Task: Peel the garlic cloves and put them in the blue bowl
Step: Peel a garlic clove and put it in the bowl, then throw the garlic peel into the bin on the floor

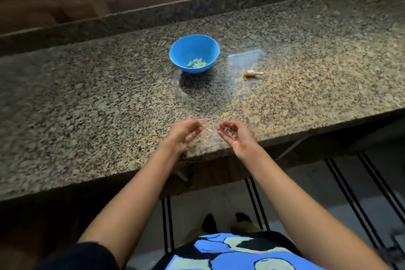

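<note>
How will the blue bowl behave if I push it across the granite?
The blue bowl looks like thin plastic holding few garlic cloves, so probably light. On the polished granite counter it would likely slide; its rounded sides might let it rock.

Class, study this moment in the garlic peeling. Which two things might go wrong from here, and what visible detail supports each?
1. The right hand cups loose papery skins near the front edge of the counter, so some may drop to the floor.
2. The left hand is open beside it. Any small scraps on the speckled stone are hard to spot and could be missed.
</note>
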Demonstrator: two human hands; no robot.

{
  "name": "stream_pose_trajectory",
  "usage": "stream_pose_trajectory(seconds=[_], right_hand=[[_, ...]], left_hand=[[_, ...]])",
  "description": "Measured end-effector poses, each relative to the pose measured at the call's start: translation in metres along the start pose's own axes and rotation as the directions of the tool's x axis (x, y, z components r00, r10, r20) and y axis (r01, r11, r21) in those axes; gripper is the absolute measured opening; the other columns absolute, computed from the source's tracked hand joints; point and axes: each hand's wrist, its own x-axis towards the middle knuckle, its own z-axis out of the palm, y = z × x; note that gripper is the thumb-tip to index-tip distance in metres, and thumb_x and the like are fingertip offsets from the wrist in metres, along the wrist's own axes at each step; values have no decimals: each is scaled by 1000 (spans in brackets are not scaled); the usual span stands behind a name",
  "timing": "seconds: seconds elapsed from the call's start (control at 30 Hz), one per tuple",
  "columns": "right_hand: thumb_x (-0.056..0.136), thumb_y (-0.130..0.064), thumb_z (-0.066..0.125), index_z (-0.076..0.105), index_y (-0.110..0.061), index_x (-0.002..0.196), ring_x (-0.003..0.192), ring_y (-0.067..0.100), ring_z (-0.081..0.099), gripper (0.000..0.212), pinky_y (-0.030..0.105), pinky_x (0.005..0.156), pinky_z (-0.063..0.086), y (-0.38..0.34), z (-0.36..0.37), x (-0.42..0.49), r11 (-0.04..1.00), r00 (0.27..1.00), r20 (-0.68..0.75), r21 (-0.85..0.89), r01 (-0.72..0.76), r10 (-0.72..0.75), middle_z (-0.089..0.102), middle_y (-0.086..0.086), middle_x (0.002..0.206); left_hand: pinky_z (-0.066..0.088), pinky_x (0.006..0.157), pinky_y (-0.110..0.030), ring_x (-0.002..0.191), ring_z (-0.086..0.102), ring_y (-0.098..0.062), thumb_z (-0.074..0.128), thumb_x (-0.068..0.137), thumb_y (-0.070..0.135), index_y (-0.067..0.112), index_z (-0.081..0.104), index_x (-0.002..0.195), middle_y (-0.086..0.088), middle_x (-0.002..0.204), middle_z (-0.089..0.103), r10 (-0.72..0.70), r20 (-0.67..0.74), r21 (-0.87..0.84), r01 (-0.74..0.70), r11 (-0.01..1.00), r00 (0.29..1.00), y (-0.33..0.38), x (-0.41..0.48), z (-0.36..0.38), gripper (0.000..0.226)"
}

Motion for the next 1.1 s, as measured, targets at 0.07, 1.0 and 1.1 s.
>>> stream_pose_trajectory(seconds=[0.07,1.0,1.1], right_hand=[[92,-4,45,58,1,82,79,22,63,17,27,67,55,12,27,3,990,992,101,-126,-63,76,62,13,82],[97,-2,31,39,5,131,129,23,41,35,27,100,40,516,210,-169,44,375,1,-993,-106,927,41,15,140],[99,-3,26,34,6,135,133,24,36,38,28,107,32,551,218,-176,-1,355,-35,-995,-96,934,36,17,143]], left_hand=[[52,51,-14,62,60,-11,57,83,-7,-4,62,82,-11,75,62,-76,-30,-410,57,910,997,9,-13,-25,6],[43,89,-29,83,58,-16,53,89,-7,-11,56,112,-14,90,61,-605,-761,-255,-965,-55,236,-254,-297,-381,23],[46,85,-27,87,59,-16,55,88,-6,-11,57,111,-14,99,62,-619,-756,-235,-971,-45,212,-266,-289,-400,24]])
